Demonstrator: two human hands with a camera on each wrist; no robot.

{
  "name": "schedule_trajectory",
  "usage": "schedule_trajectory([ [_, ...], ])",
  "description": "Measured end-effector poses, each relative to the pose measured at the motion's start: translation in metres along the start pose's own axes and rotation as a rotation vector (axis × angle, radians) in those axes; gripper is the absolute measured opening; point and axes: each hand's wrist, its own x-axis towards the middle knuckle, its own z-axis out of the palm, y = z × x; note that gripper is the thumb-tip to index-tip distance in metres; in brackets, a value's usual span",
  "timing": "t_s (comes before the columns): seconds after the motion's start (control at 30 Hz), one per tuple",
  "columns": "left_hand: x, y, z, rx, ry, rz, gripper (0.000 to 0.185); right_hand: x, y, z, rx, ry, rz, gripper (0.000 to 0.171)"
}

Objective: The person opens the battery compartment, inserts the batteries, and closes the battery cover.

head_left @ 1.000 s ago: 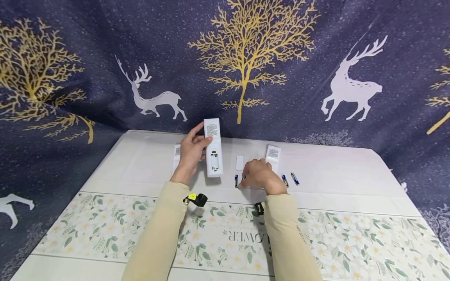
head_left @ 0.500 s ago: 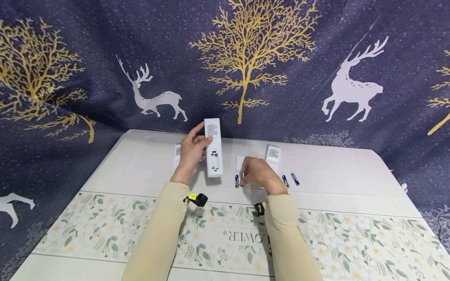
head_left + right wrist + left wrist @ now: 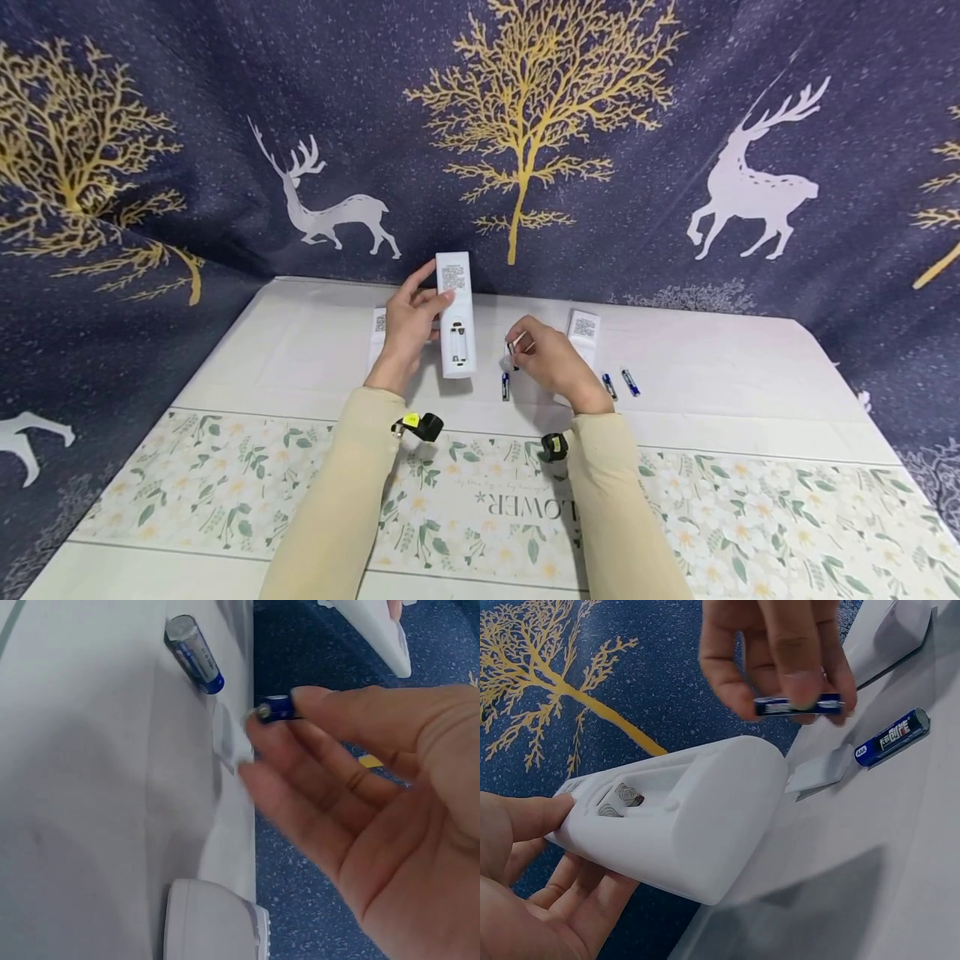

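My left hand (image 3: 408,332) grips a white remote control (image 3: 453,312) by its side, thumb over its back. The battery compartment (image 3: 630,799) is uncovered, with metal springs showing and no battery inside. Between thumb and fingers, my right hand (image 3: 551,358) pinches a blue AAA battery (image 3: 799,705), raised above the table to the right of the remote. Another AAA battery (image 3: 506,387) lies on the table just below that hand. Behind the fingers is a loose white battery cover (image 3: 821,771), mostly hidden in the head view.
One white remote (image 3: 377,333) lies behind my left hand, another remote (image 3: 583,329) behind my right. Farther right lie two more batteries, one battery (image 3: 609,386) beside my wrist and one battery (image 3: 630,382) past it. A dark patterned cloth (image 3: 480,150) hangs behind the table.
My right hand has picked a battery up off the table and lifted it slightly away from me. The left hand and the remote stay in place.
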Motion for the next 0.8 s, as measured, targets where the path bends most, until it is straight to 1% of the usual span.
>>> schedule_trajectory([
  [0.1,0.000,0.000,0.001,-0.004,0.001,-0.001,0.059,0.000,0.000,-0.001,0.042,0.023,-0.010,0.023],
  [0.3,-0.001,0.001,0.003,0.002,0.000,-0.010,0.059,-0.001,-0.003,-0.003,0.090,0.064,-0.054,0.028],
  [0.5,-0.001,0.000,0.003,0.017,-0.005,-0.002,0.059,-0.002,-0.008,-0.005,0.152,0.118,-0.075,0.030],
  [0.67,-0.002,-0.001,0.004,0.025,-0.010,0.004,0.059,-0.001,-0.013,-0.005,0.229,0.137,-0.091,0.032],
  [0.8,-0.002,-0.002,0.005,0.029,-0.007,0.004,0.059,-0.001,-0.018,-0.002,0.244,0.150,-0.117,0.032],
])
